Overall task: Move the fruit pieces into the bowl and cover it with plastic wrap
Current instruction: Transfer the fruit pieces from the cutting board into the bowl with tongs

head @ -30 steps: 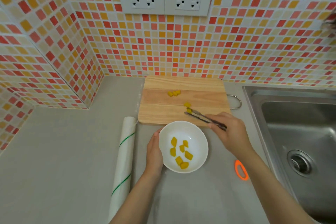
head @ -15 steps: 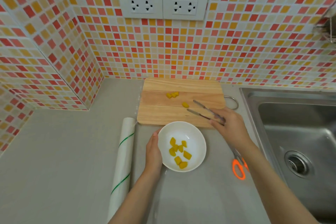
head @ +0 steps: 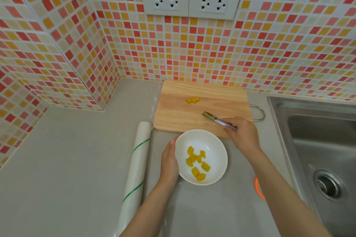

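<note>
A white bowl sits on the grey counter in front of a wooden cutting board. Several yellow fruit pieces lie in the bowl. A small cluster of fruit pieces rests on the board's far half. My left hand cups the bowl's left side. My right hand grips metal tongs, whose tips are pinched together over the board on a yellow piece that barely shows. A roll of plastic wrap lies left of the bowl.
A steel sink fills the right side. Orange-handled scissors lie on the counter, partly hidden under my right forearm. The board's metal loop handle sticks out toward the sink. Tiled walls with two sockets close the back and left.
The tongs went from open around the lone fruit piece on the board to pinched together on it. That piece no longer lies loose on the board. My left hand stays on the bowl.
</note>
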